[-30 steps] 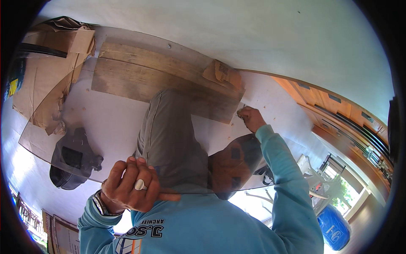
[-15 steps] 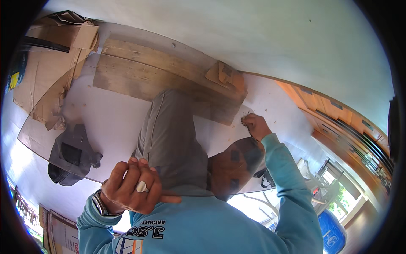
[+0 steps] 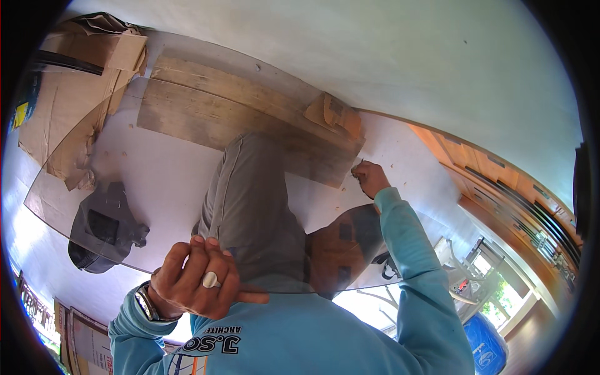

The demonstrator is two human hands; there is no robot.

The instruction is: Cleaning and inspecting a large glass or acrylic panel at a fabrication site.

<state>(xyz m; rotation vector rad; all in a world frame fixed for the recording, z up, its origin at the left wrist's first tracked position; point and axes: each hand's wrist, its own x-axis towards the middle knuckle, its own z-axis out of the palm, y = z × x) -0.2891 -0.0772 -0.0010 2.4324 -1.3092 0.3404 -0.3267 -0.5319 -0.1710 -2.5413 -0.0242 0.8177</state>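
Observation:
A large sheet of tinted glass [image 3: 181, 165] spans the space before me, with my legs and the floor showing through it. My left hand [image 3: 199, 278], with a ring and a watch, is closed round its near edge, fingertips on top. Toward the far right of the sheet, my right hand [image 3: 373, 179] pinches a small dark, crumpled wad [image 3: 357, 170] against or just above the glass; I cannot tell whether it touches. The wad's material is too small to make out. My right knee [image 3: 350, 240] lies below the right forearm.
Under the glass lie a wooden board [image 3: 206, 106] and a torn cardboard piece [image 3: 334, 112]. At left are cardboard sheets [image 3: 69, 119] and a dark welding-mask-like thing [image 3: 103, 228]. A wall [image 3: 387, 56] rises ahead; wooden cabinetry [image 3: 500, 187], chairs [image 3: 459, 269] and a blue container [image 3: 486, 344] stand right.
My right hand, with the wad, has shifted slightly left and away from me. My left hand keeps its hold on the glass edge.

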